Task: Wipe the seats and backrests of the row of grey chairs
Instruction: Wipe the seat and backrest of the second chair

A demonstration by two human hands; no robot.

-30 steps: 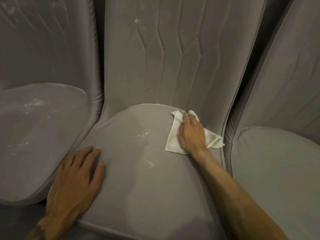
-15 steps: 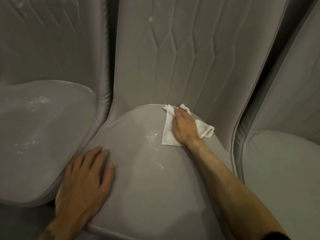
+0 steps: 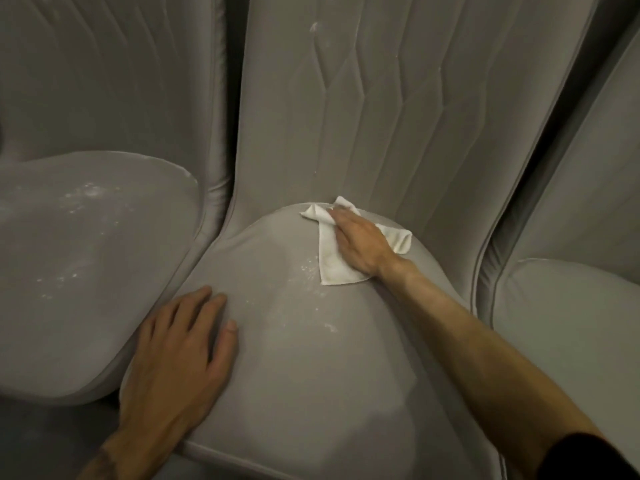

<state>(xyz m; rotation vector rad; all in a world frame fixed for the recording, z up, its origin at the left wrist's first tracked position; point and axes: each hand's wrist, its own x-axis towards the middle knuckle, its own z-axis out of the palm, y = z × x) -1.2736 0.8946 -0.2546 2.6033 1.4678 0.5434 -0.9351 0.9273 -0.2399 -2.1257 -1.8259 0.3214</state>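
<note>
My right hand (image 3: 360, 247) lies flat on the white cloth (image 3: 332, 270), fingers straight and close together, pressing it onto the rear of the middle seat (image 3: 311, 375), right where that seat meets its quilted backrest (image 3: 381, 116). Cloth corners stick out past my fingertips and beside my wrist. My left hand (image 3: 176, 355) rests palm down, fingers spread, on the middle seat's front left edge. White specks (image 3: 310, 268) dot the middle seat just left of the cloth. The dusty left seat (image 3: 86, 265) and the right seat (image 3: 571, 323) flank the middle seat.
</note>
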